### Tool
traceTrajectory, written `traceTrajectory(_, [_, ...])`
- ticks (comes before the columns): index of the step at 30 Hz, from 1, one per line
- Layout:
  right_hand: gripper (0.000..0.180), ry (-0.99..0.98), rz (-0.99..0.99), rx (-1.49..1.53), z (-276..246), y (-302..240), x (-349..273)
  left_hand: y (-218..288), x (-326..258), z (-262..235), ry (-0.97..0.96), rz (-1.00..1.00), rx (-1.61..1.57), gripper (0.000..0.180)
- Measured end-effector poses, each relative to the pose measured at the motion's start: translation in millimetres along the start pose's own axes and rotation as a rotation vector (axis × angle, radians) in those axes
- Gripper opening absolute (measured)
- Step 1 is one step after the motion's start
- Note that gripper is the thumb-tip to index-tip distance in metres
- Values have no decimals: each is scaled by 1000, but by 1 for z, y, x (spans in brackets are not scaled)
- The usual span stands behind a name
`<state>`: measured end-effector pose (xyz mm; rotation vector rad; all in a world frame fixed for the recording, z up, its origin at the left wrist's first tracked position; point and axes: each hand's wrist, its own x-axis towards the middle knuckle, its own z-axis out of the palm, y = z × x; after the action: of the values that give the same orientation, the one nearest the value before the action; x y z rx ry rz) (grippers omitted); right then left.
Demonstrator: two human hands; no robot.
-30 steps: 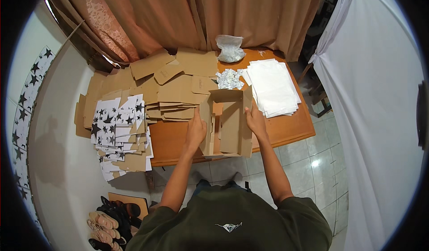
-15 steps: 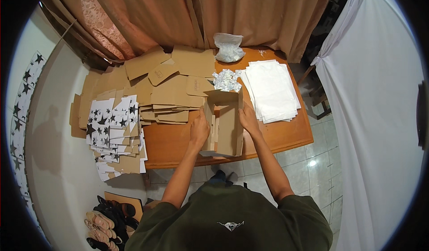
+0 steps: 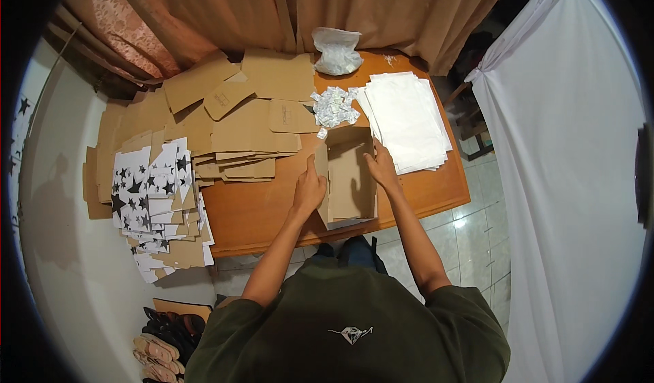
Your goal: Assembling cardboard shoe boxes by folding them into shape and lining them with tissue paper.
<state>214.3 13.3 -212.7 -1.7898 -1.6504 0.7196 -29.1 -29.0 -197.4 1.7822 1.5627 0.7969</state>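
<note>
Cardboard box [image 3: 351, 178], brown and open at the top, sits between the person's two hands in the head view, close to the near edge of the tabletop [image 3: 255, 209]. The right hand [image 3: 384, 170] has its fingers clamped on the box's right wall, thumb toward the inside. The left hand [image 3: 310, 191] lies along the left side, index finger stretched out; whether its fingers close on the cardboard cannot be told.

Just beyond the box lies a heap of small white packets [image 3: 334, 107], and behind them a clear plastic bag [image 3: 338, 57] stands near the brown curtain [image 3: 381, 15]. To the right is a stack of white sheets [image 3: 412, 124], its edges slightly uneven. Flat cardboard pieces [image 3: 242, 127] cover the far left of the tabletop, overlapping one another. Nearer on that side is a pile of star-printed pieces [image 3: 150, 199] (black stars on white, with bare brown cardboard showing between). Shoes [image 3: 160, 356] are grouped low on the left, and white cloth [image 3: 565, 178] hangs on the right.
</note>
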Motion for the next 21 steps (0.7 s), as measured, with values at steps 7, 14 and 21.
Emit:
traceTrajectory(7, [78,-29,153,264,0,21,-21,10,10,6,7,-56,-20,62])
traceTrajectory(14, [60,-179,131,298,-26,23,-28,35,24,-3,108,-33,-95,59])
traceTrajectory(21, [52,-119,58,349,-50,-10,-17,53,42,-35,220,-5,-99,59])
